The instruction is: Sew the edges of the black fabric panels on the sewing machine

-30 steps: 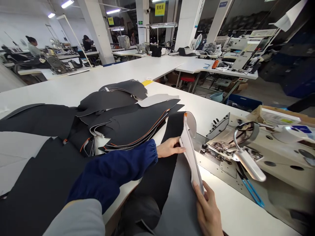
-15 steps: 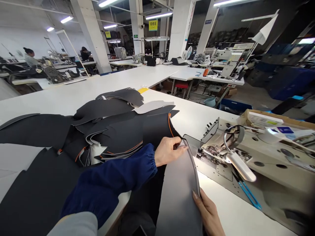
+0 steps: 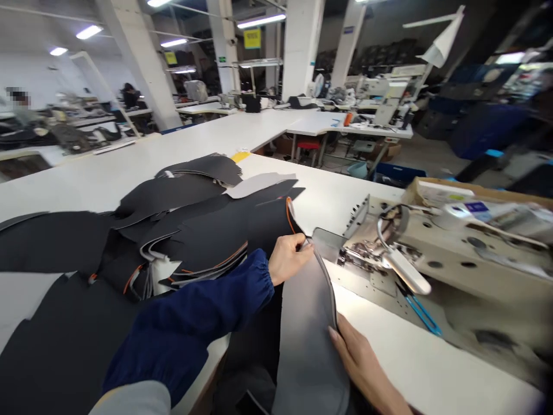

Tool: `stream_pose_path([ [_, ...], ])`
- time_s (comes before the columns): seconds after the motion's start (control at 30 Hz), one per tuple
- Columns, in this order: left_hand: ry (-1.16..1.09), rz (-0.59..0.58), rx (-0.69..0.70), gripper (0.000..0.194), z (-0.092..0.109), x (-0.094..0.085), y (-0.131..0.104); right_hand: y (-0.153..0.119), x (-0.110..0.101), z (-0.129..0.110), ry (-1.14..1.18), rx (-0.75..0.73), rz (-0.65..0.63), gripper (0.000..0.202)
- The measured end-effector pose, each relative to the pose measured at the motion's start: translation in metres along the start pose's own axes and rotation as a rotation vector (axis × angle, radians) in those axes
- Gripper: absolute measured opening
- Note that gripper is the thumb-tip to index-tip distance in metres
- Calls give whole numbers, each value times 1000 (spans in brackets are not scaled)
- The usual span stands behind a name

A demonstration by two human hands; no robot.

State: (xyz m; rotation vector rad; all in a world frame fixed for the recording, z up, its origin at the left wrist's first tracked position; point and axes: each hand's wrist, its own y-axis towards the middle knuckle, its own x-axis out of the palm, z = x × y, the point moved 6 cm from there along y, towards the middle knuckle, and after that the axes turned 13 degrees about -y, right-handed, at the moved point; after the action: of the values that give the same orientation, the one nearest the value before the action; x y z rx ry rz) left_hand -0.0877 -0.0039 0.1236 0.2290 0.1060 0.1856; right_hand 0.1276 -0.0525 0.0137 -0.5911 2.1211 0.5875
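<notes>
A long grey fabric panel [image 3: 309,340] hangs over the table's near edge, its right side edged by a dark seam. My left hand [image 3: 288,257], in a navy sleeve, pinches the top corner of this panel. Lower down, my right hand [image 3: 360,360] grips the seam edge between thumb and fingers. Beyond my left hand, a black piece with an orange strip [image 3: 290,216] joins the held fabric. Stacked black fabric pieces [image 3: 207,230] lie to the left, and a light grey piece [image 3: 261,184] lies behind them.
A sewing machine [image 3: 453,248] with a lit lamp [image 3: 408,271] stands on the right, blue-handled snips [image 3: 423,314] on its bed. Behind it is a cardboard box [image 3: 417,187]. The white table [image 3: 194,141] stretches back; a person [image 3: 131,97] sits far left.
The view has shifted, so the table and machine appear further left. Both hands keep their hold on the grey panel, and my left fingers look more curled at its corner.
</notes>
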Motion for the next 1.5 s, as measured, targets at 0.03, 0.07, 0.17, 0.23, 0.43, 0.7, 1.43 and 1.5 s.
stream_pose_path([
  [0.03, -11, -8, -16, 39, -10, 5, -1, 2, -6, 10, -83, -1, -8, 39],
  [0.07, -36, -12, -39, 39, -21, 10, -2, 3, -16, 24, -174, 26, 27, 40],
  [0.17, -178, 10, -117, 39, -53, 26, -5, 3, -57, 81, -487, 266, 224, 42],
  [0.23, -283, 34, -152, 40, -66, 36, -6, -1, -79, 113, -580, 401, 289, 36],
  [0.43, -516, 76, -308, 42, -80, 56, -8, -8, -111, 150, -678, 521, 301, 22],
  [0.7, -205, -7, -111, 43, -68, 55, -1, -4, -96, 113, -560, 327, 287, 29],
  [1.43, -99, -99, 46, 30, -40, 56, -14, 117, -99, -34, -317, -17, -35, 36],
  [1.5, -98, -106, 66, 29, -39, 56, -13, 117, -99, -32, -317, -9, -34, 37],
])
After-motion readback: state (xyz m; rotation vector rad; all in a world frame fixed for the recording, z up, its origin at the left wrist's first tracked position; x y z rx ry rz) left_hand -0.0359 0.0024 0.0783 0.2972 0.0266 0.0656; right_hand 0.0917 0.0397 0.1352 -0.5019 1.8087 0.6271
